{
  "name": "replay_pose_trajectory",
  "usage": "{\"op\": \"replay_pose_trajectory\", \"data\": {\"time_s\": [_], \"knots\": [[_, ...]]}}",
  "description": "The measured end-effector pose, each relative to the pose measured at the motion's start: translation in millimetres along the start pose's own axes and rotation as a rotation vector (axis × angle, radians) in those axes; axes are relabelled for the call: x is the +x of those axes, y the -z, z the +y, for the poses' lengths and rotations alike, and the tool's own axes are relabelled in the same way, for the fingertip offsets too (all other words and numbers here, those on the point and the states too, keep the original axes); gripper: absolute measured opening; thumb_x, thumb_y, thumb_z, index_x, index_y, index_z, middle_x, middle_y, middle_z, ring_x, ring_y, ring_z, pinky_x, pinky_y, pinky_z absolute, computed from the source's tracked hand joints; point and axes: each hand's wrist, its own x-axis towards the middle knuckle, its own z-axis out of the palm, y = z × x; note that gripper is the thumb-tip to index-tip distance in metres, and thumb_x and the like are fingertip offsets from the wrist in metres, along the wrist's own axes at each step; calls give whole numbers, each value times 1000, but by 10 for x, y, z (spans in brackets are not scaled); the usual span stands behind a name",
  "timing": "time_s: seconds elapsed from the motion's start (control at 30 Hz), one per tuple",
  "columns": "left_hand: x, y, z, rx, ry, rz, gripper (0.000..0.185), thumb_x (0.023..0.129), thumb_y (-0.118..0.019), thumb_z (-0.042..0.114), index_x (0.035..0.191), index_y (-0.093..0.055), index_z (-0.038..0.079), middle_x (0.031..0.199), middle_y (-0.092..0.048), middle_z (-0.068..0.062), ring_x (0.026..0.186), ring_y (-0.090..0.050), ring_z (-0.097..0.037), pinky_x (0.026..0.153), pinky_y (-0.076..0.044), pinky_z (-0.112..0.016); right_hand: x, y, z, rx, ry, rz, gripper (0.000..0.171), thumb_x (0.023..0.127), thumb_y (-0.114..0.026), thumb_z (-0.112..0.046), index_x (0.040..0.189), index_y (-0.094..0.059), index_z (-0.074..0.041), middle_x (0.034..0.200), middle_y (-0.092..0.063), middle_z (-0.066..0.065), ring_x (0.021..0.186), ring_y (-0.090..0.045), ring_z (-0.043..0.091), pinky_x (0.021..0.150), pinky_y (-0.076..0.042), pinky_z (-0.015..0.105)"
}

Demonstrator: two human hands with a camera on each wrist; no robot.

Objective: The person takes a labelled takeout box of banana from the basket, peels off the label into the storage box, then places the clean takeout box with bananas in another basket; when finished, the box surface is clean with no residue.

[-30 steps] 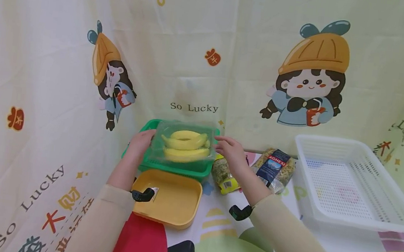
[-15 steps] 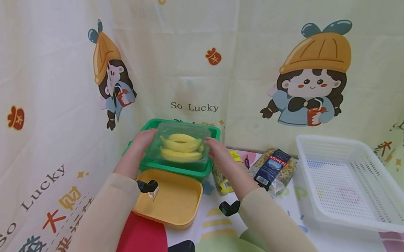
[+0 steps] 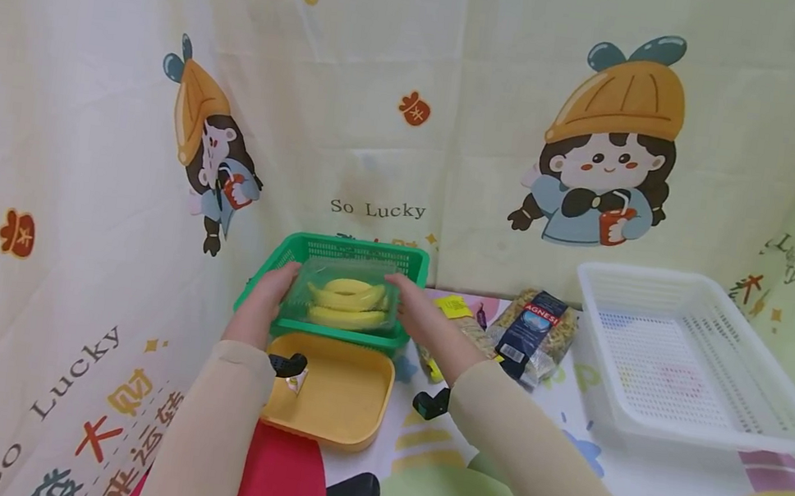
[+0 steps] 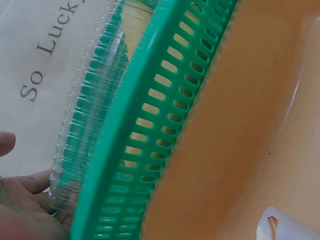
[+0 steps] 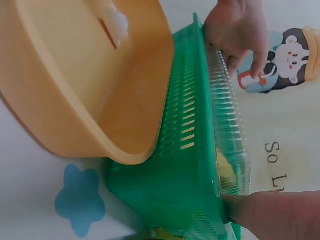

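Observation:
A clear plastic box (image 3: 357, 270) with bananas (image 3: 347, 296) inside sits between both hands, its ends poking above the rim of a green basket (image 3: 269, 265). My left hand (image 3: 275, 289) is at the box's left end. In the left wrist view its fingers (image 4: 34, 181) touch the ridged box corner, with the thumb apart from it. My right hand (image 3: 414, 306) holds the right end; in the right wrist view its thumb (image 5: 250, 210) presses the box corner at the basket rim. The other right fingers are hidden there.
An orange tub (image 3: 344, 382) stands directly in front of the basket. Right of the basket lie a yellow-topped bag (image 3: 455, 308) and an AGNESI bag (image 3: 534, 331). A white perforated basket (image 3: 689, 358) stands at far right. A printed curtain (image 3: 480, 184) hangs behind.
The right hand has moved left onto the box's right end. The box of bananas has come down and slightly left, nearer the basket's front rim, with the left hand beside it.

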Motion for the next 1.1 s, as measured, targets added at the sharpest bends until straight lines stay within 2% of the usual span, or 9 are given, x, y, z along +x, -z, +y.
{"op": "replay_pose_trajectory", "data": {"time_s": [0.17,0.43,0.6,0.8,0.93,1.1], "knots": [[26,11,-30,28,-8,-12,74,101,-37,54,159,-20,12,166,-16,-10,152,-17,-33,124,-17,-50,45,-86,-7,-39,-11,21,63,101,-49,-38,156,-30,-16,168,2,2,155,2,32,126,-10,46],[99,18,-61,83,23,4,82,100,-38,57,159,-14,7,165,-15,-15,150,-20,-36,122,-22,-54,126,-178,36,-72,-29,76,67,99,-50,-41,157,-29,-15,168,-10,3,155,-5,28,125,-12,50],[143,0,-69,156,1,3,80,102,-36,54,159,-9,4,166,-8,-18,152,-12,-41,122,-17,-58,160,-195,59,-105,-35,72,57,102,-45,-43,153,-39,-20,168,-9,3,155,-4,29,125,-12,53],[174,-42,-77,214,-31,3,75,102,-35,51,159,-14,6,166,-10,-18,151,-12,-43,122,-17,-59,175,-210,74,-153,-32,81,54,103,-43,-40,151,-42,-16,166,-18,7,154,-12,32,124,-15,54],[169,-61,-77,272,-76,-23,69,104,-33,48,159,-17,10,166,-11,-16,152,-11,-41,122,-16,-57,183,-233,70,-220,-18,99,56,103,-43,-38,152,-39,-11,164,-23,10,153,-17,32,123,-19,53],[140,-70,-99,387,-137,-30,66,106,-29,47,159,-17,9,165,-14,-17,151,-14,-42,121,-19,-58,119,-241,77,-415,50,126,61,102,-44,-37,156,-30,-11,164,-25,11,151,-23,33,121,-25,51]]}}
